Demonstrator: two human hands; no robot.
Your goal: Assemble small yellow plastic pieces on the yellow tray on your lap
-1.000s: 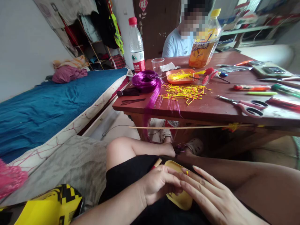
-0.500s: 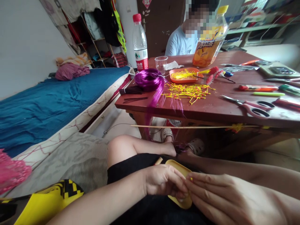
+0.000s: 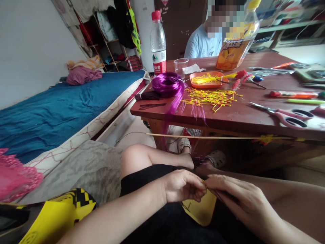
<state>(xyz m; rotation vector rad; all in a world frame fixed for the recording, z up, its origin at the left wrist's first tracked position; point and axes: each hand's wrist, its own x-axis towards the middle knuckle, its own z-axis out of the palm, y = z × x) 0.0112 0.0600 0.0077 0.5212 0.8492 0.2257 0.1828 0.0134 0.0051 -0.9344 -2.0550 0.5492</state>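
Above my lap, my left hand (image 3: pixel 185 185) and my right hand (image 3: pixel 236 193) meet at the fingertips. Both are closed in a pinch around something tiny; a speck of yellow shows between them, too small to make out. Just beneath the hands, a yellow tray (image 3: pixel 203 210) rests on the black cloth over my lap, with a small dark thin piece in it. On the table lie a heap of yellow stems with red tips (image 3: pixel 213 97), a coil of purple thread (image 3: pixel 167 84) hanging over the edge, and an orange dish (image 3: pixel 209 84) of yellow strands.
Pink-handled scissors (image 3: pixel 291 117), a water bottle (image 3: pixel 158 47), a plastic cup (image 3: pixel 180 67) and a large tea bottle (image 3: pixel 235 44) stand or lie on the red table (image 3: pixel 228 118). A thin stick (image 3: pixel 203 137) runs along its front edge. A person (image 3: pixel 203 42) sits behind it.
The view has shifted slightly, so the table contents appear further right. My right hand has tilted and its fingers have drawn together; more of the yellow tray shows below the hands.
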